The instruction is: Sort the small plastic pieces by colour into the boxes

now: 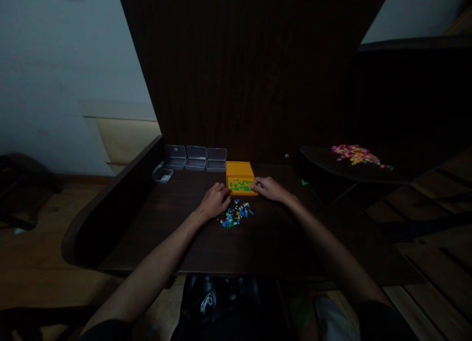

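Observation:
A yellow box lies with its lid raised at the back, and several small green pieces are spread inside it. My left hand is at the box's front left corner, its bent fingers closed against the edge. Over the right edge of the box, my right hand has its fingers pinched together beside the green pieces. Whatever is between those fingertips is too small to make out. Just in front of the box lies a loose pile of tiny blue, white, yellow and green pieces.
Clear plastic cases stand with lids raised at the back left, with a smaller clear case before them. A raised side panel bounds the dark table. Pink and yellow pieces are heaped on a dark surface at right.

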Demonstrator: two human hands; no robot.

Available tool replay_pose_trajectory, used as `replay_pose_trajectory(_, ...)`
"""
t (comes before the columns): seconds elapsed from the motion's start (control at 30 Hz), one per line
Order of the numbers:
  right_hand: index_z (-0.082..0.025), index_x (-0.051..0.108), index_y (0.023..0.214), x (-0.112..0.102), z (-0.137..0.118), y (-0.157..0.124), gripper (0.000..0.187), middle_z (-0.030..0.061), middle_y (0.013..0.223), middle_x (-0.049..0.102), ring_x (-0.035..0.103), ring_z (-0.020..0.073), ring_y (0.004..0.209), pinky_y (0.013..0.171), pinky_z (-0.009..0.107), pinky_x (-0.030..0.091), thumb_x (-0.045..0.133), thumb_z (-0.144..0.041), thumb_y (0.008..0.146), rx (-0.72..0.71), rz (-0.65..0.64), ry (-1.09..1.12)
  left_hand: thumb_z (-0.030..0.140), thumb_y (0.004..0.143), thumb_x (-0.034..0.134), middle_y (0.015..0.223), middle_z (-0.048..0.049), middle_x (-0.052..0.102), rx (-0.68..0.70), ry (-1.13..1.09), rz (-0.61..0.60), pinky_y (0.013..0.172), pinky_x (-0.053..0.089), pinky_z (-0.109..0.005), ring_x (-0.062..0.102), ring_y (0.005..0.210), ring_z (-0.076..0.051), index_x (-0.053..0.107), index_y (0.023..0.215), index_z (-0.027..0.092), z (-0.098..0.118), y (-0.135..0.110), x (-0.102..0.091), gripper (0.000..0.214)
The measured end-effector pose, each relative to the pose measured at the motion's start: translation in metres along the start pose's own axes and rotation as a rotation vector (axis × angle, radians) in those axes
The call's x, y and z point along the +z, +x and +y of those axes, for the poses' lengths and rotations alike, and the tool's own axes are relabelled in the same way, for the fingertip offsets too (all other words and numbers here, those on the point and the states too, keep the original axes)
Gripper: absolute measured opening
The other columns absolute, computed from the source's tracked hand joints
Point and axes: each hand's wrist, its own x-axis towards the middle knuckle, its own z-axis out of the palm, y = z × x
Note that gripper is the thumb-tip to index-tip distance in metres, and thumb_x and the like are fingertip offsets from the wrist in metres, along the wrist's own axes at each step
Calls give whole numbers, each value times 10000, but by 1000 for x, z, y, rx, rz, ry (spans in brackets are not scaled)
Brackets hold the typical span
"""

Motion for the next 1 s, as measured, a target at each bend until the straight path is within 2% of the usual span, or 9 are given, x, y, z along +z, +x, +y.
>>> replay_pose_trajectory(0.2, -135, 668, 845, -2, 2, 15, 209, 76, 799, 691, 599, 138, 687, 592, 212, 326, 528, -278, 906, 55, -157, -183, 252, 894, 491, 938, -78, 594, 8, 8, -2, 875, 483, -371, 526, 954, -234, 652, 995, 182, -1, -1, 1, 203)
replay_pose_trajectory(0.47, -168, 681, 937, -7, -5, 12, 300, 108, 937, 718, 651, 183, 805, 622, 234, 348, 427, -325, 966, 130, -116, -328, 250, 889, 493, 947, -81, 594, 6, -15, 1, 906, 476, -390, 526, 970, -238, 655, 1015, 186, -2, -1, 2, 215)
replay_pose_trajectory(0.67, -187, 676, 1044, -8, -4, 3, 309, 80, 1014, 726, 670, 194, 904, 742, 237, 414, 395, -295, 972, 87, -103, -260, 256, 902, 484, 953, -78, 600, 12, -1, -9, 895, 473, -379, 523, 963, -240, 649, 1025, 183, -2, -2, 2, 219)
replay_pose_trajectory(0.87, -193, 653, 1182, 2, -4, -6, 336, 75, 1173, 695, 654, 211, 1044, 899, 276, 442, 413, -232, 950, 61, -70, -212, 267, 906, 483, 937, -76, 590, 6, 4, -12, 878, 475, -368, 525, 953, -237, 648, 1039, 184, -3, -2, 1, 227)
replay_pose_trajectory(1.0, -194, 644, 1220, 7, -5, -8, 357, 72, 1225, 672, 645, 224, 1081, 938, 298, 446, 414, -245, 952, 58, -55, -209, 270, 906, 484, 924, -81, 586, 4, -3, -9, 877, 475, -378, 525, 957, -244, 652, 1026, 184, -3, -3, 1, 223)
